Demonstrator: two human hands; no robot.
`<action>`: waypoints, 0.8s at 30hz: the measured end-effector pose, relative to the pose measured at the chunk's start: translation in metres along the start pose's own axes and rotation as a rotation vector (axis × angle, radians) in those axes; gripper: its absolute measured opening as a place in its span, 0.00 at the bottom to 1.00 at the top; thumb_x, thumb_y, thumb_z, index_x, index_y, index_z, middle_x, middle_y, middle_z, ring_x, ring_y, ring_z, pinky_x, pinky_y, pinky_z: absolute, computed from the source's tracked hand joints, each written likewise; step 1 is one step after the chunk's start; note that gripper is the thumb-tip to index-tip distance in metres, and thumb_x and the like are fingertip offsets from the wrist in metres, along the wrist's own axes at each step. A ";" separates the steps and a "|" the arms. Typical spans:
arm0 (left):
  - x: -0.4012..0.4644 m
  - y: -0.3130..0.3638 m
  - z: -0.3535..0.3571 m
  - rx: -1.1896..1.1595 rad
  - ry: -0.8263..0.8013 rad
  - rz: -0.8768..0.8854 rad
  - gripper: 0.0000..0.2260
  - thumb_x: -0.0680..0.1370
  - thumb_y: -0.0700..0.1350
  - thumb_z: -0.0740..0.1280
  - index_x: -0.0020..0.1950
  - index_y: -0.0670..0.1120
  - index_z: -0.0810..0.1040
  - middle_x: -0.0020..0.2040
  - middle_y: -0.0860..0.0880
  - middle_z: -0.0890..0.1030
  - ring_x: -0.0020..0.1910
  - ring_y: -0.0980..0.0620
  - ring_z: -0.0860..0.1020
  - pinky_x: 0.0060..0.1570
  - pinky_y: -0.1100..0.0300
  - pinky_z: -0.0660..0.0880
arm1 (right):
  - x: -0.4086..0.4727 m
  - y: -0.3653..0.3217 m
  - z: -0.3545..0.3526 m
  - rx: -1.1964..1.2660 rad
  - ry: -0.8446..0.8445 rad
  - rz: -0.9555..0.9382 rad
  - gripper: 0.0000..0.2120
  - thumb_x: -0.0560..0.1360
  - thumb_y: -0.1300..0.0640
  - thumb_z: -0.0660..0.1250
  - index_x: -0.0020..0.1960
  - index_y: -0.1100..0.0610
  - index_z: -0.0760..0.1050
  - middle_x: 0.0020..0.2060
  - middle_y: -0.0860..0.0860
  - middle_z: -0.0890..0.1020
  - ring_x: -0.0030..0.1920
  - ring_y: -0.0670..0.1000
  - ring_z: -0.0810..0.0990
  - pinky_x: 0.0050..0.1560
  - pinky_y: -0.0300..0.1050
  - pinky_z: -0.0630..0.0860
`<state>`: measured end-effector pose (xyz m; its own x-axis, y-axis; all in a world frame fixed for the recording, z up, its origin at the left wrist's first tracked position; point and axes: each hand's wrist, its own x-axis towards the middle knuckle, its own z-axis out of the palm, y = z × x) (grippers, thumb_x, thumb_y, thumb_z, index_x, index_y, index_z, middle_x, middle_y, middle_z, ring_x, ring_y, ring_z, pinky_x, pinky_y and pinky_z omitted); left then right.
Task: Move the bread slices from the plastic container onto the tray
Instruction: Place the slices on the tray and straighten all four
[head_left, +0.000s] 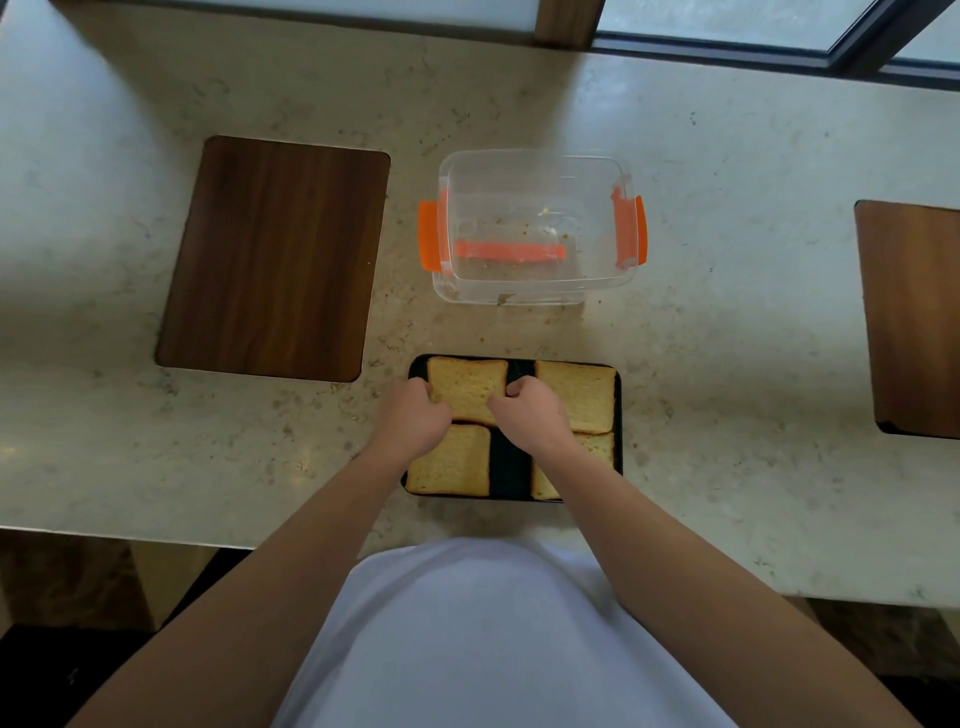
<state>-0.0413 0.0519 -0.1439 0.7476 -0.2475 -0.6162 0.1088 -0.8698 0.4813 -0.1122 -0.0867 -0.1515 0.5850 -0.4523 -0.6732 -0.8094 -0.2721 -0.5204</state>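
A black tray (511, 467) lies near the counter's front edge with several bread slices on it. My left hand (418, 418) and my right hand (530, 413) both pinch the far-left slice (467, 387) by its left and right edges. Another slice (576, 395) fills the far-right corner, one (449, 460) the near-left, and one (597, 447) at the near right is partly hidden by my right forearm. Behind the tray stands the clear plastic container (535, 228) with orange clips, holding only crumbs.
A dark wooden board (275, 257) is set into the stone counter at the left, and another (914, 317) at the right edge. The container's clear lid with an orange handle (509, 250) seems to sit beneath it. Windows run along the far side.
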 end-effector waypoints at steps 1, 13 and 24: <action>0.002 -0.001 0.001 -0.011 0.001 -0.003 0.12 0.73 0.43 0.64 0.36 0.54 0.63 0.42 0.51 0.73 0.42 0.49 0.74 0.46 0.49 0.76 | -0.001 -0.001 0.000 0.002 0.000 0.004 0.19 0.74 0.53 0.63 0.60 0.64 0.76 0.42 0.59 0.84 0.36 0.52 0.76 0.36 0.45 0.71; -0.023 -0.025 -0.005 -0.259 -0.024 -0.058 0.22 0.78 0.40 0.63 0.72 0.42 0.68 0.66 0.44 0.74 0.63 0.47 0.74 0.57 0.55 0.70 | -0.018 0.011 -0.003 -0.057 -0.002 -0.078 0.23 0.76 0.50 0.64 0.69 0.57 0.72 0.51 0.47 0.79 0.41 0.41 0.75 0.37 0.41 0.75; -0.048 -0.045 0.002 -0.293 -0.092 -0.081 0.13 0.73 0.31 0.57 0.47 0.45 0.76 0.44 0.47 0.79 0.41 0.49 0.76 0.39 0.57 0.70 | -0.044 0.037 0.016 0.014 -0.179 0.020 0.19 0.75 0.52 0.65 0.64 0.57 0.75 0.47 0.51 0.82 0.46 0.49 0.80 0.44 0.48 0.78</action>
<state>-0.0829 0.1020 -0.1369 0.6682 -0.2316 -0.7070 0.3597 -0.7313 0.5795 -0.1671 -0.0633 -0.1495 0.5698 -0.2988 -0.7655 -0.8208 -0.2526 -0.5124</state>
